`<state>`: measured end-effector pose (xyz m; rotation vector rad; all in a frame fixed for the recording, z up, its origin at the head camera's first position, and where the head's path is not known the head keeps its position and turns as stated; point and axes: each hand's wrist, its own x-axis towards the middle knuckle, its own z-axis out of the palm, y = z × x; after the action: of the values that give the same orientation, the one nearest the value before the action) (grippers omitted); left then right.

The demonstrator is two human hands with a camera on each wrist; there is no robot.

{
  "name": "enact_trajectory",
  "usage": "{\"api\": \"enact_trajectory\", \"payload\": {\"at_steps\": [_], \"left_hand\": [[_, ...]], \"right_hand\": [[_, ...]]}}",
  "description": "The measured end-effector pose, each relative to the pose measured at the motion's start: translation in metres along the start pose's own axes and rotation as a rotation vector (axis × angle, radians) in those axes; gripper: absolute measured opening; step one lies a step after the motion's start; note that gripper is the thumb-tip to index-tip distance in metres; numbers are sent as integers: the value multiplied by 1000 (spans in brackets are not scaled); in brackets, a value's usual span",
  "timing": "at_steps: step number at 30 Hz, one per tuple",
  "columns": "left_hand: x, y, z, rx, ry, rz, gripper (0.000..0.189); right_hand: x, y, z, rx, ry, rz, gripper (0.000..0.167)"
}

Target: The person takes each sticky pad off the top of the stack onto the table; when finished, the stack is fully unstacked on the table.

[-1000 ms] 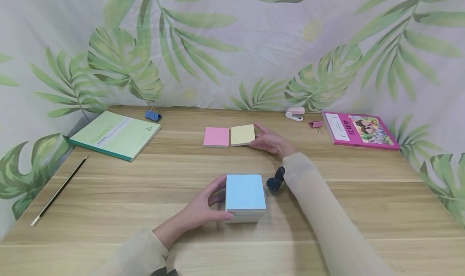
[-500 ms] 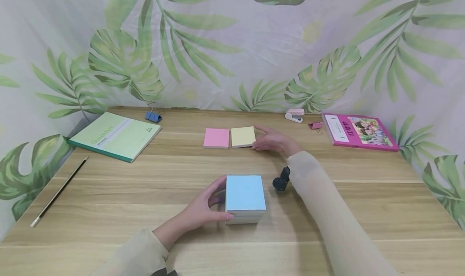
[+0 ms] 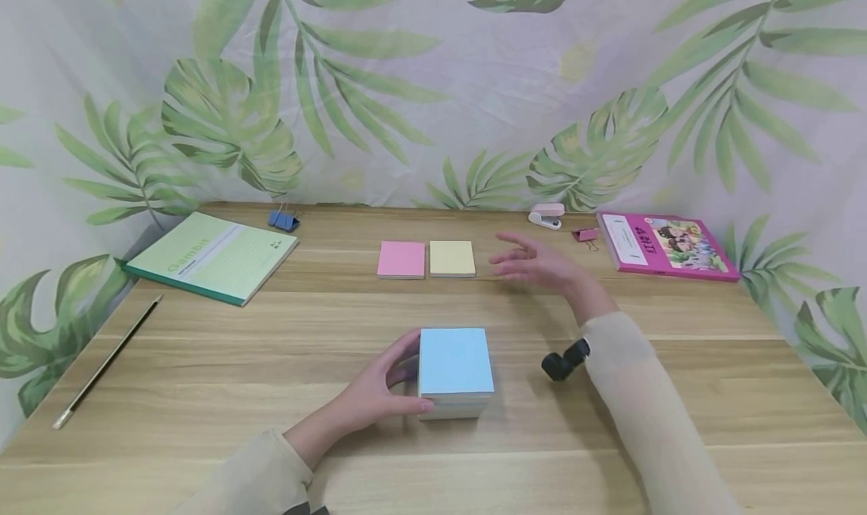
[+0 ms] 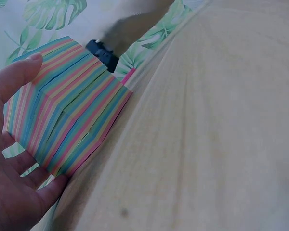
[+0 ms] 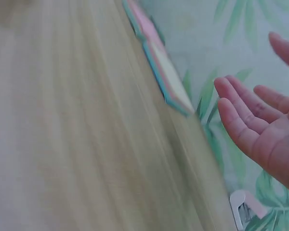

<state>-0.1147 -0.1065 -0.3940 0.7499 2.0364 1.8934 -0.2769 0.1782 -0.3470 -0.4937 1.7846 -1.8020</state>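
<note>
A thick stack of sticky notes point(image 3: 455, 361) stands near the middle of the table, its top sheet light blue. Striped sides in pink, yellow, green and blue show on the stack point(image 4: 70, 103) in the left wrist view. My left hand point(image 3: 369, 391) grips it from the left, thumb at the near side and fingers round the back. Farther off lie a pink sticky note pad point(image 3: 401, 260) and a yellow sticky note pad point(image 3: 452, 259), side by side. Just right of the yellow pad, my right hand point(image 3: 538, 266) hovers with fingers spread, holding nothing.
A green notebook point(image 3: 213, 257), a pencil point(image 3: 108, 361) and a blue binder clip point(image 3: 283, 220) lie on the left. At the back right are a stapler point(image 3: 546, 215), a pink binder clip point(image 3: 585, 234) and a pink book point(image 3: 667, 245). Leaf-print cloth point(image 3: 379, 86) hangs behind the table.
My right hand has let go of the yellow pad and moved right, its fingers spreading. The yellow pad now sits straighter beside the pink one. My left hand stays on the stack.
</note>
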Motion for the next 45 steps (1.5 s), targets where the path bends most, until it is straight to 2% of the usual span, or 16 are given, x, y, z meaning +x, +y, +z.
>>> {"api": "enact_trajectory", "payload": {"at_steps": [5,8,13,15,19,24,32,38,42,45], "left_hand": [[1,0,0,3,4,11,84],[1,0,0,6,3,13,82],[1,1,1,9,1,9,82],[0,2,1,4,3,0,83],[-1,1,1,-4,9,-13,84],[0,0,1,6,6,4,83],[1,1,1,32,17,-4,84],[-1,21,5,21,23,-35,83],[-1,28,6,27,17,-56,83],[-1,24,5,30,17,-51,82]], "right_hand": [[-29,0,27,-32,-74,-108,63],[-43,3,44,-66,-155,-156,64],[-61,11,67,-48,-290,-232,75],[-67,15,75,-53,-311,-243,81],[-74,20,88,-156,-297,-250,88],[-79,26,99,-270,-247,-219,88],[-86,32,103,-283,-135,-209,81],[-93,34,101,-292,-74,-212,78],[-99,33,95,-244,-66,-195,77],[-103,31,89,-153,-95,-179,78]]}}
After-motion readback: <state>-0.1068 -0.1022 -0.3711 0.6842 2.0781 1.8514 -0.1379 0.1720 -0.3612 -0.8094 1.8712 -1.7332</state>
